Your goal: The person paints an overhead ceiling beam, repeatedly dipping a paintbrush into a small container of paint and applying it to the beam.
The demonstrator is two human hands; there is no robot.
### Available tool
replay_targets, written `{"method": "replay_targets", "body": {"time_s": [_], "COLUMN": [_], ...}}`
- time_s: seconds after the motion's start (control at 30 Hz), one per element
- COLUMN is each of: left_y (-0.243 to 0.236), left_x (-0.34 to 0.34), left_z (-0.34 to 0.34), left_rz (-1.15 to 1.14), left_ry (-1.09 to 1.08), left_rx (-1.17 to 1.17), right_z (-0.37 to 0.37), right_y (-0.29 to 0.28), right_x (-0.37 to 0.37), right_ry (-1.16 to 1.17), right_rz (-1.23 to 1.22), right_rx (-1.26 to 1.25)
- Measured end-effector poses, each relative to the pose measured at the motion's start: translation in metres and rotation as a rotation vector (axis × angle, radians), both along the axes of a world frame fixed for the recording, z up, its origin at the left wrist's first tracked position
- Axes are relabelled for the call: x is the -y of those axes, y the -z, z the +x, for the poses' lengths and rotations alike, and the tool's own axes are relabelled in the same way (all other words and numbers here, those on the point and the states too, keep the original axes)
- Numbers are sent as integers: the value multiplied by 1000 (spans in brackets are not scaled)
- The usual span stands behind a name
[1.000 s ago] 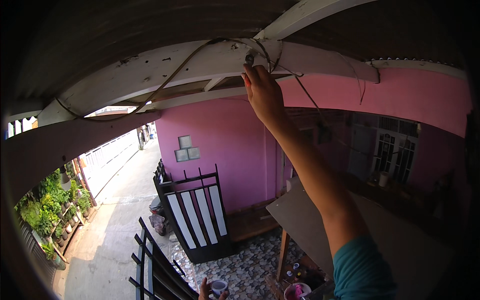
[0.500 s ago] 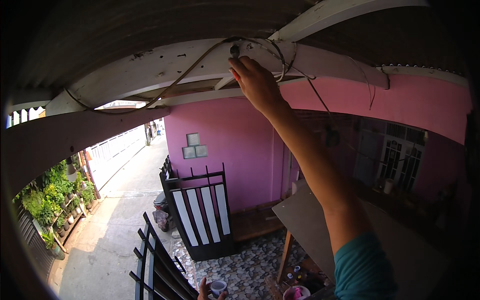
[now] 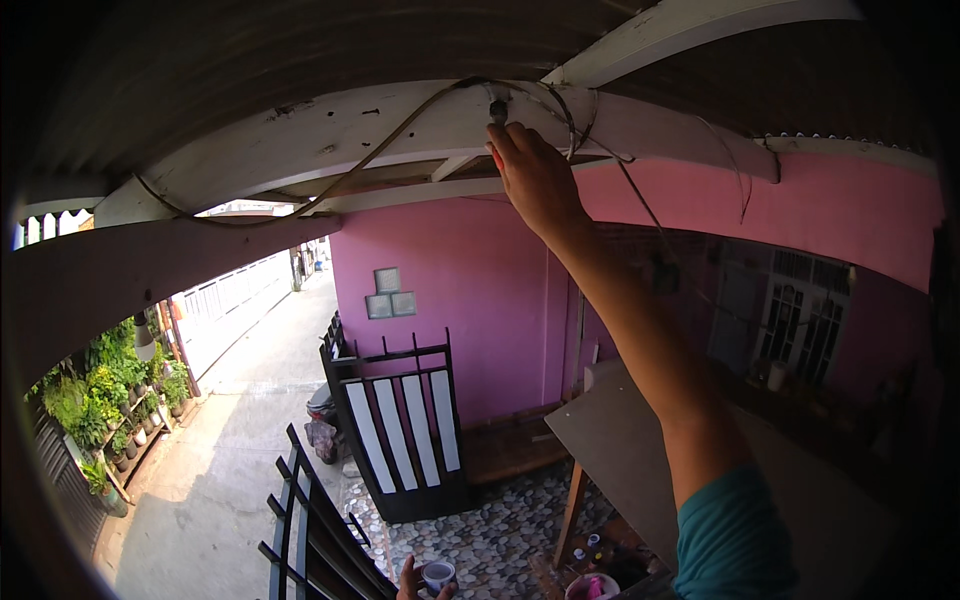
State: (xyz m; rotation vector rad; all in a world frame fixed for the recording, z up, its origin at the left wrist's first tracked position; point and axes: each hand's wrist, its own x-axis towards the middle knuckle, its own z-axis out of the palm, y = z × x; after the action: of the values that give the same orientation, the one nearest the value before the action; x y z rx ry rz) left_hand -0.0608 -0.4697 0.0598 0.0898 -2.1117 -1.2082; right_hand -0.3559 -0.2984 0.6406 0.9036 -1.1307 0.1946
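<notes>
Raised overhead, my right hand (image 3: 530,172) is closed round a paintbrush (image 3: 498,112) with a red handle and a dark head. Its bristles touch the face of the white beam (image 3: 400,125) under the roof, close beside a loose cable (image 3: 415,118) that loops along the beam. Low at the bottom edge, my left hand (image 3: 408,580) grips a small round cup (image 3: 437,574) with greyish-white contents. Only its thumb and some fingertips show round the cup.
A black gate with white panels (image 3: 405,430) stands below, before a pink wall (image 3: 450,290). To the right is a large brown board (image 3: 620,430) on wooden legs. A tub (image 3: 592,588) sits on the pebble-patterned floor (image 3: 480,545). Potted plants (image 3: 110,390) line the lane.
My right hand and the paintbrush have moved a little to the right along the beam. My left hand still holds the cup in about the same place.
</notes>
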Motion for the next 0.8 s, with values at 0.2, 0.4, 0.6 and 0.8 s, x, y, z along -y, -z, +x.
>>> {"method": "replay_targets", "body": {"time_s": [0.2,0.4,0.6,0.8], "left_y": [-7,2,-4,-6], "left_x": [-2,4,1,3], "left_z": [2,1,3,2], "left_rz": [96,16,12,14], "left_ry": [52,21,4,33], "left_rx": [46,-15,29,-1], "right_z": [-5,21,2,-7], "right_y": [-8,-2,5,18], "right_x": [-8,25,10,-12], "right_ry": [27,-127,-25,112], "right_rz": [-107,77,43,-200], "right_rx": [3,44,-15,44]}}
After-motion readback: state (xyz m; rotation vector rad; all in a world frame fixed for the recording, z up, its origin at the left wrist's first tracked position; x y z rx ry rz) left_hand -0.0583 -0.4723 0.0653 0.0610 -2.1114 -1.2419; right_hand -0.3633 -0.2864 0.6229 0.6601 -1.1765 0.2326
